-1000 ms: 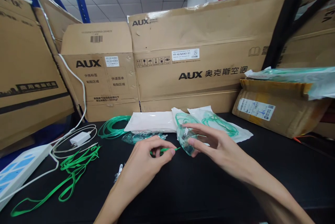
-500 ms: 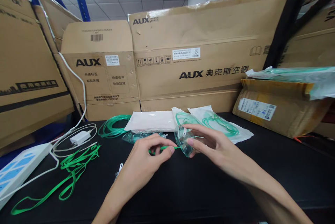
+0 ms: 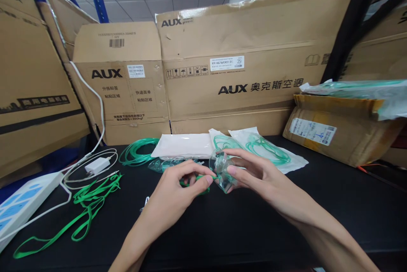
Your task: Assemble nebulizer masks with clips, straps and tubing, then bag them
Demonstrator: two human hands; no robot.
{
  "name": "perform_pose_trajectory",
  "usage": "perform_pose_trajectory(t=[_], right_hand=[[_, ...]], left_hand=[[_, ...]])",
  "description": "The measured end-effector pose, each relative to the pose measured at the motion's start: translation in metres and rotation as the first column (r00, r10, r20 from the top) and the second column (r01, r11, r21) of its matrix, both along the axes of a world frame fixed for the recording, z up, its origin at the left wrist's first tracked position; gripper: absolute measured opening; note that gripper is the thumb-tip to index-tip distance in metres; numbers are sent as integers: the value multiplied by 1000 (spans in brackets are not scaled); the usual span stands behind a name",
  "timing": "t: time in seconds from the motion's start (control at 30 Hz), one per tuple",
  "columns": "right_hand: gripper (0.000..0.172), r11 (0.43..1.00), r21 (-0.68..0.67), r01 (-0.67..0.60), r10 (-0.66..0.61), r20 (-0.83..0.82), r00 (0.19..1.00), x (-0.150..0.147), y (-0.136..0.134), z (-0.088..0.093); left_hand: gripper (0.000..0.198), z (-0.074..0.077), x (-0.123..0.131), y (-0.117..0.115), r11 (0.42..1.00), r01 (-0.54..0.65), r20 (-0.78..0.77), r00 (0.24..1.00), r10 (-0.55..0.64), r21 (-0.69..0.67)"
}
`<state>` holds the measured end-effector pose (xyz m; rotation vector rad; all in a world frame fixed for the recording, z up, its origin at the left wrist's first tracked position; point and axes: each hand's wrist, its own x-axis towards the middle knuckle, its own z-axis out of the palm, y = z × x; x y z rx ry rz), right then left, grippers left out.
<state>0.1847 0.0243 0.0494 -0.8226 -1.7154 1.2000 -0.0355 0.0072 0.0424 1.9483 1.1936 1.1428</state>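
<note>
Left hand (image 3: 178, 189): pinching green strap (image 3: 215, 177) | right hand (image 3: 262, 174): fingers round clear mask (image 3: 219, 162), above surface (image 3: 241, 229) | risk: strap's soft tip could buckle or slip, so little protrudes | strap tip points right, meeting mask's edge, contact unclear; mask's long axis steep, facing unclear

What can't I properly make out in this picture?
From the head view:
Green strap: partly hidden by the left hand.
Clear mask: partly covered by the right hand.
Small white piece: partly behind the left forearm.
Power strip: cut off by the left edge.
Right-hand box's label: print too small.
</note>
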Motion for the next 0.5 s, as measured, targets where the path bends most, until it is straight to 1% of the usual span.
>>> perform_pose_trajectory(t=[0.13, 0.33, 0.43, 0.5], right_hand=[[38, 1000, -23, 7, -7, 4, 1000, -2, -2, 0], [34, 1000, -21, -19, 18, -36, 999, -6, -3, 1], [36, 1000, -12, -6, 6, -19, 1000, -7, -2, -1], [37, 1000, 19, 11, -12, 19, 1000, -8, -1, -2]], left_hand=[[12, 1, 1, -1, 1000, 11, 6, 1000, -11, -8], [14, 0, -1, 0, 999, 33, 5, 999, -33, -20], [17, -1, -1, 0, 997, 66, 22, 998, -65, -38], [18, 0, -1, 0, 996, 78, 36, 996, -76, -50]])
